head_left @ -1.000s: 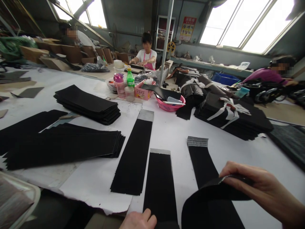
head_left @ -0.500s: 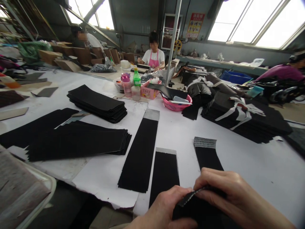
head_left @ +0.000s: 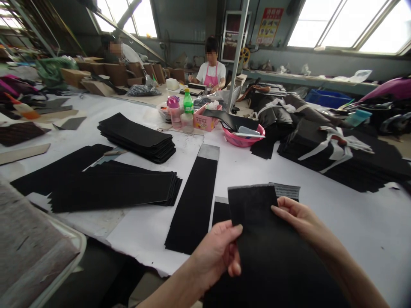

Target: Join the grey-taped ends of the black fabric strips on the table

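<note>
A black rectangular sheet (head_left: 260,239), perhaps leather or fabric, is held up between my two hands, its thin grey upper edge facing away from me. My left hand (head_left: 215,252) pinches its left edge with the thumb in front. On the right edge, nearer the top, my right hand (head_left: 298,218) grips it between thumb and fingers. Behind the sheet lie a short black strip (head_left: 221,212) and a piece with a grey striped end (head_left: 290,191), both partly hidden. A long black strip with a grey end (head_left: 195,201) rests left of my hands.
Stacks of black pieces lie at left (head_left: 112,188) and farther back (head_left: 138,137). A tied black bundle (head_left: 346,158) sits at right. Behind stand a pink basin (head_left: 244,139), a pink box (head_left: 205,119) and a green bottle (head_left: 188,102). A co-worker (head_left: 210,70) sits across the table.
The black sheet, bent edge-on between my fingers before, is now raised and opened flat toward me. Both hands have moved up, and my right hand has shifted to its right edge.
</note>
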`<state>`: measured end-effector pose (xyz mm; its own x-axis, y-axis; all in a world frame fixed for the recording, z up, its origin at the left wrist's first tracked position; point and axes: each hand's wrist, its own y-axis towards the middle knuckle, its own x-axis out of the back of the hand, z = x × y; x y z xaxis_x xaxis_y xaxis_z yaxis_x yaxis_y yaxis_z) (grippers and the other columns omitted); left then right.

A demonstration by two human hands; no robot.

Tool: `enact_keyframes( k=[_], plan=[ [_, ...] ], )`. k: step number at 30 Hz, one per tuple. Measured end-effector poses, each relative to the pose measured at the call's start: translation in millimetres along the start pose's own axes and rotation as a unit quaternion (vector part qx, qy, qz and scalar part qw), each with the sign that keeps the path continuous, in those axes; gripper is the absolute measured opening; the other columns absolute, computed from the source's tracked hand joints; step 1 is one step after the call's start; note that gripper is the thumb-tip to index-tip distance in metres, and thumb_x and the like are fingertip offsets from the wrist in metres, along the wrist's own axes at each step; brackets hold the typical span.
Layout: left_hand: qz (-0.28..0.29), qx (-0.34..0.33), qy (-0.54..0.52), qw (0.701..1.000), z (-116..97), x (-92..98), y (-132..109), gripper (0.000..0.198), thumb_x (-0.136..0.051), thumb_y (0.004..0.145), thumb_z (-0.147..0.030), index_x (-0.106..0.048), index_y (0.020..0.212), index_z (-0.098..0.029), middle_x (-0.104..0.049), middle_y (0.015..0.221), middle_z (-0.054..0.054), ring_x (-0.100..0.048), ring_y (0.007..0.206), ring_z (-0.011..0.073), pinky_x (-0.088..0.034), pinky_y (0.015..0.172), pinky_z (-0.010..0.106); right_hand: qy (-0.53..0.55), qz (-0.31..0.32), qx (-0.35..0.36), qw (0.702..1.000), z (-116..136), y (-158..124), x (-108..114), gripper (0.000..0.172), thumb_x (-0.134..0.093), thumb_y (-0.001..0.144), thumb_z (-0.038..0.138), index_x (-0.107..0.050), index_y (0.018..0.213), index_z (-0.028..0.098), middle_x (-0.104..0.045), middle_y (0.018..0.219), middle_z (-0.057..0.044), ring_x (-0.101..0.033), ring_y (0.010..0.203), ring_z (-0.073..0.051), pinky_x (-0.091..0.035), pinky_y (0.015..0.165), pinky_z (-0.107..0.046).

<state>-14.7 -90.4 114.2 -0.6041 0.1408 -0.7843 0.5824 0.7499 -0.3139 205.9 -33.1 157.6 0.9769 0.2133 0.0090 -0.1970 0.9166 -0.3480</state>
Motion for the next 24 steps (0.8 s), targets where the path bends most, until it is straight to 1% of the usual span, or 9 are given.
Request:
enact_keyframes(
  k=[2, 6, 10, 13, 15, 17, 19, 21, 24],
  plan=[
    [-0.031, -0.028, 0.001, 0.999, -9.6, 0.4, 3.4, 0.024, -0.061, 0.085, -0.037, -0.052, 0.078, -0.015, -0.055, 0.049, -0.004, -0.050, 0.034, 0.0060, -0.032, 0.030, 0.011, 0.040, -0.024, -0.026, 0.999, -1.8, 4.6, -4.8, 0.040, -0.079, 0.071, 0.046, -0.052, 0.083, 0.020, -0.057, 0.067, 0.003, -0.051, 0.053, -0.010, -0.039, 0.046, -0.018],
    [-0.032, -0.009, 0.012, 0.999, -11.3, 9.6, 5.8, 0.027, -0.058, 0.086, -0.039, -0.050, 0.074, -0.016, -0.054, 0.050, -0.004, -0.047, 0.033, 0.0057, -0.032, 0.029, 0.012, 0.061, -0.016, -0.048, 0.997, -15.1, 14.3, -9.3, 0.043, -0.082, 0.065, 0.046, -0.052, 0.081, 0.019, -0.059, 0.065, 0.003, -0.052, 0.050, -0.011, -0.038, 0.045, -0.019],
    [-0.081, -0.023, 0.135, 0.987, -4.0, 39.5, 6.8, 0.030, -0.060, 0.084, -0.044, -0.050, 0.086, -0.016, -0.058, 0.053, -0.003, -0.050, 0.036, 0.0076, -0.035, 0.032, 0.013, 0.059, 0.002, -0.074, 0.996, -62.2, 24.0, -14.7, 0.045, -0.081, 0.065, 0.049, -0.050, 0.078, 0.019, -0.056, 0.060, 0.004, -0.046, 0.045, -0.008, -0.028, 0.041, -0.016],
    [-0.112, -0.014, 0.206, 0.972, 3.5, 55.2, 5.5, 0.037, -0.063, 0.081, -0.049, -0.050, 0.091, -0.016, -0.065, 0.066, 0.001, -0.060, 0.052, 0.0110, -0.046, 0.045, 0.017, 0.080, -0.014, -0.085, 0.993, -99.9, 27.9, -21.9, 0.046, -0.079, 0.067, 0.051, -0.048, 0.076, 0.019, -0.052, 0.055, 0.006, -0.040, 0.044, -0.006, -0.023, 0.040, -0.015],
    [-0.095, -0.003, 0.179, 0.979, 13.9, 55.4, 2.9, 0.042, -0.066, 0.079, -0.050, -0.052, 0.100, -0.016, -0.068, 0.085, 0.005, -0.066, 0.071, 0.0143, -0.052, 0.061, 0.022, 0.118, -0.041, -0.087, 0.988, -116.2, 28.7, -27.1, 0.046, -0.079, 0.066, 0.050, -0.047, 0.075, 0.019, -0.054, 0.057, 0.005, -0.044, 0.047, -0.007, -0.027, 0.042, -0.016],
    [-0.057, 0.006, 0.140, 0.988, 28.7, 50.4, 0.1, 0.055, -0.074, 0.073, -0.047, -0.052, 0.113, -0.017, -0.068, 0.099, 0.009, -0.067, 0.082, 0.0167, -0.053, 0.073, 0.026, 0.148, -0.058, -0.086, 0.984, -124.6, 28.8, -31.0, 0.045, -0.079, 0.066, 0.049, -0.047, 0.076, 0.019, -0.058, 0.060, 0.003, -0.048, 0.049, -0.009, -0.032, 0.045, -0.018],
    [-0.032, 0.012, 0.103, 0.994, 43.1, 45.1, -2.1, 0.064, -0.081, 0.066, -0.039, -0.052, 0.118, -0.015, -0.069, 0.099, 0.010, -0.067, 0.080, 0.0177, -0.052, 0.077, 0.029, 0.148, -0.051, -0.077, 0.985, -127.9, 28.5, -32.2, 0.045, -0.077, 0.068, 0.051, -0.047, 0.078, 0.020, -0.060, 0.062, 0.003, -0.051, 0.050, -0.011, -0.035, 0.047, -0.019],
    [-0.031, 0.014, 0.055, 0.998, 51.0, 42.5, -3.9, 0.065, -0.083, 0.063, -0.035, -0.055, 0.116, -0.012, -0.070, 0.097, 0.011, -0.068, 0.081, 0.0209, -0.051, 0.080, 0.032, 0.125, -0.034, -0.059, 0.990, -129.8, 27.5, -31.4, 0.045, -0.074, 0.070, 0.055, -0.046, 0.079, 0.020, -0.062, 0.062, 0.002, -0.052, 0.050, -0.012, -0.036, 0.047, -0.021],
    [-0.057, 0.029, -0.011, 0.998, 47.9, 43.7, -8.4, 0.058, -0.077, 0.069, -0.038, -0.057, 0.114, -0.008, -0.069, 0.099, 0.016, -0.067, 0.092, 0.0276, -0.050, 0.086, 0.039, 0.080, -0.023, -0.050, 0.995, -133.1, 24.8, -30.1, 0.046, -0.069, 0.073, 0.060, -0.046, 0.080, 0.021, -0.059, 0.060, 0.004, -0.052, 0.049, -0.013, -0.035, 0.047, -0.022]
  ],
)
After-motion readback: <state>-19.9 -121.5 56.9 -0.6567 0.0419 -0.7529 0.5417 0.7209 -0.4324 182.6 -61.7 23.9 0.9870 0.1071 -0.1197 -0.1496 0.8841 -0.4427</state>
